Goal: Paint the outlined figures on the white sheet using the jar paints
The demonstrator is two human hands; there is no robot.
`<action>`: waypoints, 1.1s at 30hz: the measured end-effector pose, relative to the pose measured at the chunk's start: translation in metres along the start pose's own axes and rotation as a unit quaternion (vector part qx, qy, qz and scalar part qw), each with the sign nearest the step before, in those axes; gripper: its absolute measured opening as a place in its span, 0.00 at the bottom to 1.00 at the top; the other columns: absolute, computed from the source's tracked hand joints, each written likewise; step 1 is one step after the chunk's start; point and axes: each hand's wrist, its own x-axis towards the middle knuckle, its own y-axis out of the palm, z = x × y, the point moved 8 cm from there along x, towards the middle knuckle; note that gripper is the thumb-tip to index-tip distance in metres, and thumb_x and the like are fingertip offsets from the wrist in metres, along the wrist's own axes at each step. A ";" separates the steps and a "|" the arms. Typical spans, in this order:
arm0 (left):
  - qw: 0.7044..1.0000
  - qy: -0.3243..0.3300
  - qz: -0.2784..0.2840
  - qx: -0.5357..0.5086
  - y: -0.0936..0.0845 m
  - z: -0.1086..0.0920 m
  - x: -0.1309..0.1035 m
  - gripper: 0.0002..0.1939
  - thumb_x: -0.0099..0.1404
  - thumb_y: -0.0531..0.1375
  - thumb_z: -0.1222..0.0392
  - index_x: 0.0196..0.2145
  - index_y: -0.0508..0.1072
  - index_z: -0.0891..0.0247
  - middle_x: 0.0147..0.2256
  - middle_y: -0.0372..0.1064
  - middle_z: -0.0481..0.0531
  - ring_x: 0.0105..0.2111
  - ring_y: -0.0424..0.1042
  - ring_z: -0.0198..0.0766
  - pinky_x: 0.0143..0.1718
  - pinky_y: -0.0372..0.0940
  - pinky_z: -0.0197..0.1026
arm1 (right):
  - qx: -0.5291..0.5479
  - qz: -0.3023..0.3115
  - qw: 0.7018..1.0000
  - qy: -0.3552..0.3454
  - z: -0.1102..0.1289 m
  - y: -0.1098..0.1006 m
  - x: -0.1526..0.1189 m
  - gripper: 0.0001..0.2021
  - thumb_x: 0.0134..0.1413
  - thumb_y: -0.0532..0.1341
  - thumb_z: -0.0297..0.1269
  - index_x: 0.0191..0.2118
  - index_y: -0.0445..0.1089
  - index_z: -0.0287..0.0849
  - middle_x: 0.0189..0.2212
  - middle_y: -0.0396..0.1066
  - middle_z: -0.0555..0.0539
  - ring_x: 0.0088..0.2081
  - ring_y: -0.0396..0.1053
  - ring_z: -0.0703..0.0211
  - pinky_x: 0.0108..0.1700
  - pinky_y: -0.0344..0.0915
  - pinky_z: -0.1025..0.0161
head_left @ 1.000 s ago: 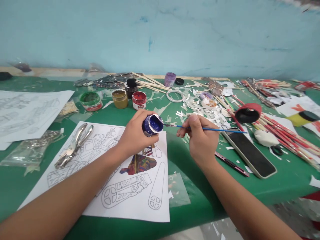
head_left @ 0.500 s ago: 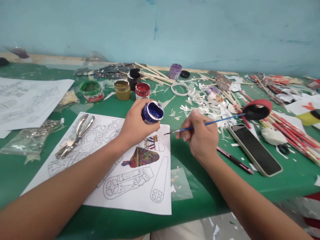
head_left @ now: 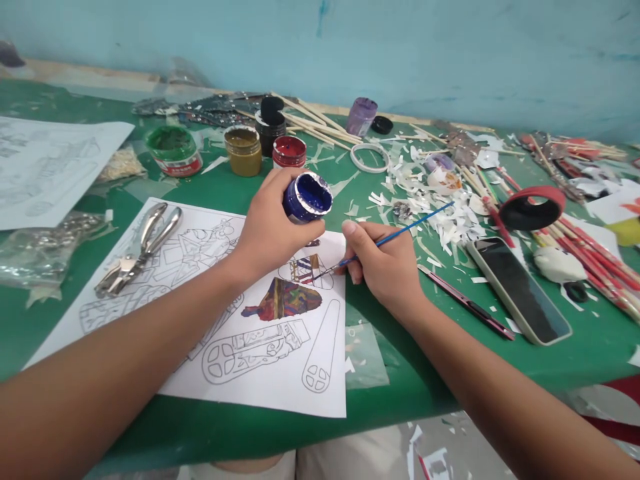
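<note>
My left hand [head_left: 273, 223] is wrapped around a small jar of blue paint [head_left: 309, 198], tilted so its open mouth faces me. In my right hand [head_left: 383, 263] a thin blue paintbrush [head_left: 413, 225] is pinched, its tip down at a partly coloured shape on the white sheet of line drawings [head_left: 270, 387]. That shape carries stripes of brown, blue and red. Just below it is a fully painted multicoloured shape [head_left: 285, 299]. A silver hole punch [head_left: 135, 253] lies on the sheet's left part.
Open jars of green [head_left: 173, 152], ochre [head_left: 243, 152] and red paint [head_left: 289, 153] stand behind my left hand. To the right lie a pink cutter knife [head_left: 465, 301], a phone [head_left: 520, 290], a tape roll [head_left: 533, 208], paper scraps and sticks.
My right hand has moved left and down, bringing the brush tip from beside the jar onto the sheet. My left hand still holds the paint jar. The whole view has shifted slightly.
</note>
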 end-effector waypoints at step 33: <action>0.999 0.036 -0.010 0.001 0.001 0.003 -0.001 0.20 0.49 0.66 0.69 0.40 0.69 0.59 0.41 0.71 0.50 0.42 0.73 0.45 0.46 0.70 0.46 | -0.045 0.009 0.999 -0.027 0.004 0.001 -0.001 0.23 0.57 0.63 0.49 0.15 0.63 0.44 0.06 0.57 0.57 0.10 0.56 0.70 0.18 0.63 0.68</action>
